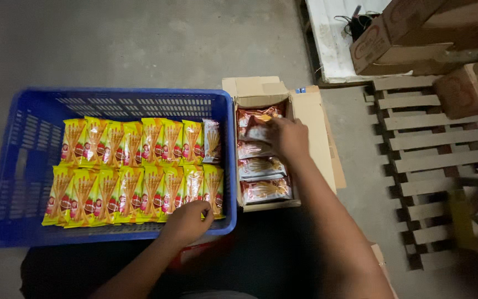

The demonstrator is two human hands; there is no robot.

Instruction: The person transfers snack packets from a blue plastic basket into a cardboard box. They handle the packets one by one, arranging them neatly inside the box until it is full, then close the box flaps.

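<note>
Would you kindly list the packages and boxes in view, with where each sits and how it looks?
Yellow snack packets: two rows in the blue crate, flat pouches; left hand touches the near row.
Red-brown snack packets: stacked in the open cardboard carton, glossy; right hand reaches in.
Brown cartons: top right by wooden pallets, red markings.

Two rows of snack packets (139, 169) standing in crate (23, 166), packed toward its right wall. Open carton (311, 119) just right of crate, packets (262, 166) stacked inside. Wooden pallet (432, 149) farther right, boxes (416, 33) behind it.
</note>
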